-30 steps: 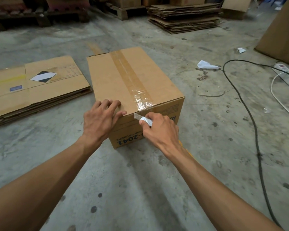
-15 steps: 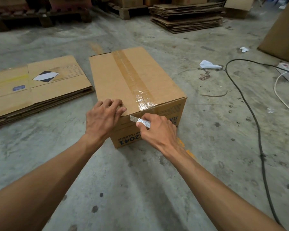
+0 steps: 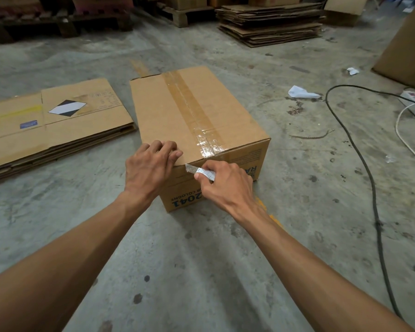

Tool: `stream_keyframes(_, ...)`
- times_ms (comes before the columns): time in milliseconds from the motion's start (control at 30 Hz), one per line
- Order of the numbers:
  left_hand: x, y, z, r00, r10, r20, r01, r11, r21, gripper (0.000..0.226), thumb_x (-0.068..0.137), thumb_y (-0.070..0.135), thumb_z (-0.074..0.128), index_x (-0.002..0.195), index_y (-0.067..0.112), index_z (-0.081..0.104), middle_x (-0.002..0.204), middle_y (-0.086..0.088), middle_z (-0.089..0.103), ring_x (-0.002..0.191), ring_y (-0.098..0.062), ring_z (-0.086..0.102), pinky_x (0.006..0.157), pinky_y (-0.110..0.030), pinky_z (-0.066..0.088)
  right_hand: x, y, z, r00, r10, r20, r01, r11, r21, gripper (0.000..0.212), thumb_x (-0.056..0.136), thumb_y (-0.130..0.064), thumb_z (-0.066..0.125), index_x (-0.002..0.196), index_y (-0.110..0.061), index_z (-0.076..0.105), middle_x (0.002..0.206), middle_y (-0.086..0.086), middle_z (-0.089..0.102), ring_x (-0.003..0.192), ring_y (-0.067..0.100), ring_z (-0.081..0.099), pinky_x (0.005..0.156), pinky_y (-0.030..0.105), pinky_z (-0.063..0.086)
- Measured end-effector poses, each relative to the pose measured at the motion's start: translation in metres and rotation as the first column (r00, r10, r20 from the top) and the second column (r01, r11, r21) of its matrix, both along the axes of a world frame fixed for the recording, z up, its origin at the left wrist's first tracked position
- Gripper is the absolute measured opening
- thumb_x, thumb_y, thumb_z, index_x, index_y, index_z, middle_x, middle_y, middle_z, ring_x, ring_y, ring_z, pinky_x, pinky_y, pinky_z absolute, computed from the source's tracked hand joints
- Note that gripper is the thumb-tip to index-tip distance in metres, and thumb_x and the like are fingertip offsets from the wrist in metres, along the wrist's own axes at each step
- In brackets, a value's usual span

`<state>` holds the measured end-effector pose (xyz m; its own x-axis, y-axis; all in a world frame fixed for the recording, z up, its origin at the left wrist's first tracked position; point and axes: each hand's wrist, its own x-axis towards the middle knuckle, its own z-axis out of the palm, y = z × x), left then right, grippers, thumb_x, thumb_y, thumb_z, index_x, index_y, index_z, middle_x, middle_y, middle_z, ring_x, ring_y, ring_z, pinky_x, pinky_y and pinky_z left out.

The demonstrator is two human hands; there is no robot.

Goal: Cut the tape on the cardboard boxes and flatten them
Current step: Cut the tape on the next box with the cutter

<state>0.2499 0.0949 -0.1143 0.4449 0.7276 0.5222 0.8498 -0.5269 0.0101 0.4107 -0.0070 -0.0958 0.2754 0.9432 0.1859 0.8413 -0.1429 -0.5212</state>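
Our left hand (image 3: 151,167) rests curled fingertips on the near top edge of the one sealed box (image 3: 197,130) on the floor; our right hand (image 3: 222,180) pinches a blade (image 3: 194,169) against the near face, beside the tape (image 3: 189,109); since earlier, the blade tip sits further left.

Matt brown cardboard box (image 3: 197,130), sealed with glossy, crinkled clear tape (image 3: 203,137). The blade (image 3: 192,168) shows dull metal, its grip wrapped in white paper. Rough, stained concrete floor (image 3: 201,271); matt flattened cardboard sheets (image 3: 55,130) alongside.
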Motion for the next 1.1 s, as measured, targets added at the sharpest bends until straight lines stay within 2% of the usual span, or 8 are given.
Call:
stream_keyframes(200,0.000,0.000,-0.001,1.000,0.010,0.007,-0.010,1.000,0.005,0.042,0.104,0.048,0.028,0.107,0.024,0.062,0.092,-0.001,0.065,0.079,-0.026,0.060,0.052,-0.029,0.034,0.003,0.002,0.004,1.000,0.005,0.017,-0.005,1.000,-0.019,0.026,0.086,-0.050,0.058,0.097,-0.029,0.069,0.082,-0.001,0.070,0.085,0.029,0.065,0.066,0.033,0.040)
stream_keyframes(333,0.001,-0.001,0.000,1.000,0.006,0.023,-0.006,1.000,0.009,0.044,0.104,0.048,0.026,0.106,0.023,0.062,0.091,-0.002,0.065,0.078,-0.025,0.059,0.052,-0.029,0.034,0.006,0.001,-0.001,1.000,0.001,0.012,-0.001,0.999,-0.044,0.027,0.085,-0.052,0.057,0.096,-0.030,0.069,0.079,-0.002,0.069,0.083,0.028,0.065,0.070,0.035,0.049)
stream_keyframes(500,0.001,-0.001,-0.001,1.000,0.017,0.024,-0.017,1.000,0.014,0.045,0.105,0.049,0.025,0.105,0.023,0.062,0.090,-0.001,0.065,0.077,-0.025,0.059,0.051,-0.029,0.033,0.006,0.000,-0.004,1.000,-0.020,-0.024,0.019,0.999,-0.037,0.026,0.086,-0.051,0.055,0.098,-0.032,0.067,0.081,-0.004,0.069,0.084,0.027,0.064,0.068,0.034,0.041)
stream_keyframes(733,0.002,-0.001,0.000,1.000,0.012,0.014,-0.013,1.000,0.024,0.043,0.105,0.047,0.027,0.104,0.023,0.062,0.088,-0.001,0.064,0.076,-0.025,0.059,0.051,-0.028,0.029,0.005,0.001,-0.001,0.999,-0.028,-0.014,0.028,0.999,-0.038,0.028,0.086,-0.052,0.055,0.100,-0.032,0.068,0.083,-0.003,0.071,0.086,0.027,0.066,0.069,0.035,0.042)
stream_keyframes(933,0.002,0.000,-0.001,1.000,0.019,0.015,-0.019,0.999,0.031,0.044,0.105,0.047,0.027,0.102,0.022,0.062,0.087,-0.002,0.064,0.075,-0.027,0.059,0.051,-0.029,0.031,-0.007,-0.001,0.011,0.988,-0.050,0.143,0.052,0.999,-0.015,0.037,0.090,-0.048,0.053,0.121,-0.031,0.065,0.105,0.008,0.071,0.098,0.033,0.064,0.069,0.035,0.032)
stream_keyframes(1100,0.003,-0.001,0.000,1.000,0.010,0.013,-0.010,0.999,0.034,0.043,0.105,0.047,0.028,0.101,0.021,0.062,0.086,-0.002,0.064,0.074,-0.026,0.059,0.050,-0.028,0.031,-0.009,-0.004,0.005,0.985,-0.112,0.134,0.112,0.994,0.005,0.034,0.090,-0.050,0.052,0.110,-0.028,0.067,0.097,0.007,0.071,0.091,0.034,0.066,0.067,0.036,0.036)
